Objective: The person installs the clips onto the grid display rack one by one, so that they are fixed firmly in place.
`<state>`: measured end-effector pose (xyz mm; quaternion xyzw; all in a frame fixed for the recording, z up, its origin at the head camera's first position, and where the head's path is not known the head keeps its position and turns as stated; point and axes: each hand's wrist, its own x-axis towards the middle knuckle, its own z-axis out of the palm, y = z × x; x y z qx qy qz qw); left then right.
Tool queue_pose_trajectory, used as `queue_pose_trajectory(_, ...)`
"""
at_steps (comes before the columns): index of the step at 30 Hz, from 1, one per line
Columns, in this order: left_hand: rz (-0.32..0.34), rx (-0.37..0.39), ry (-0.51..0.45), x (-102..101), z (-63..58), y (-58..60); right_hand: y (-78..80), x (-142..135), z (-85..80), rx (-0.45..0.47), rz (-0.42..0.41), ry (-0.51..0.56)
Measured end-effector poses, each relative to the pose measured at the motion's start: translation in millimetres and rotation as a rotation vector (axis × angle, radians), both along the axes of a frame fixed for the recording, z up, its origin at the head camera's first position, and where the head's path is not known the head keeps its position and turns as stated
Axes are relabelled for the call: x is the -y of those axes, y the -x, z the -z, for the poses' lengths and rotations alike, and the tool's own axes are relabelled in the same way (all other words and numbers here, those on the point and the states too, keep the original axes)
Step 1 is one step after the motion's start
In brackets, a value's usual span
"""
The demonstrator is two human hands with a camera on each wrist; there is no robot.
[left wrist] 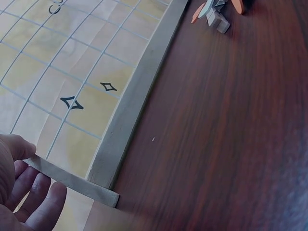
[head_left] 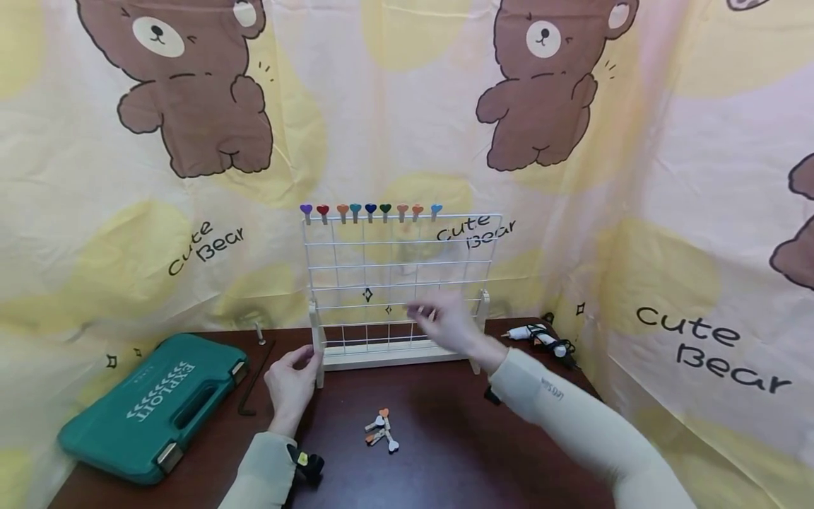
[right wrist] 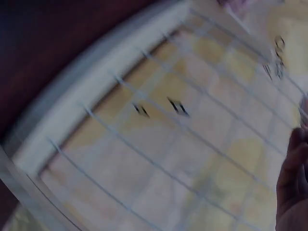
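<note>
A white wire grid (head_left: 400,276) stands upright in a pale wooden stand (head_left: 381,357). Clipped along its top wire are several small clothespins with coloured hearts, a light-blue clothespin (head_left: 436,210) being the rightmost. My left hand (head_left: 294,382) holds the stand's left upright, thumb on one side and fingers on the other in the left wrist view. Blurred, my right hand (head_left: 445,322) hovers in front of the grid's lower right, its fingers loosely bent, with no clothespin visible in them. On the table lies a small pile of heart clothespins (head_left: 383,430), orange and white.
A green tool case (head_left: 152,406) lies at the left, with a black hex key (head_left: 254,385) beside it. Behind the stand's right end lies a white glue gun (head_left: 540,338) with its black cord. A curtain printed with bears (head_left: 203,106) hangs behind the dark table (head_left: 509,452).
</note>
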<state>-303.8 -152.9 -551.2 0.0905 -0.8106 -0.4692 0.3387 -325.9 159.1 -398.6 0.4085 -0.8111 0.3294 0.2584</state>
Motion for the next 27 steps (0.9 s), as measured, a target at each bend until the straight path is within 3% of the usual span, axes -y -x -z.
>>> queue_pose_trajectory(6, -0.006, -0.001, 0.006, 1.1, 0.5, 0.8, -20.8, 22.1, 71.5, 0.302, -0.117, -0.373)
queue_pose_trajectory(11, -0.008, 0.002, 0.013, -0.5, 0.7, 0.1, -37.2, 38.9, 109.9, 0.521, -0.079, -0.551)
queue_pose_trajectory(15, -0.007, 0.004, 0.014, -1.7, 1.8, -0.1, -43.4, 44.9, 123.6, 0.598, -0.012, -0.548)
queue_pose_trajectory(21, 0.001, 0.001, -0.002, -1.4, 1.2, -0.3, -40.6, 45.9, 126.9, 0.631, 0.049, -0.505)
queue_pose_trajectory(27, -0.002, -0.001, 0.003, -1.3, 0.6, 0.0, -39.7, 44.4, 129.5, 0.753, 0.044, -0.389)
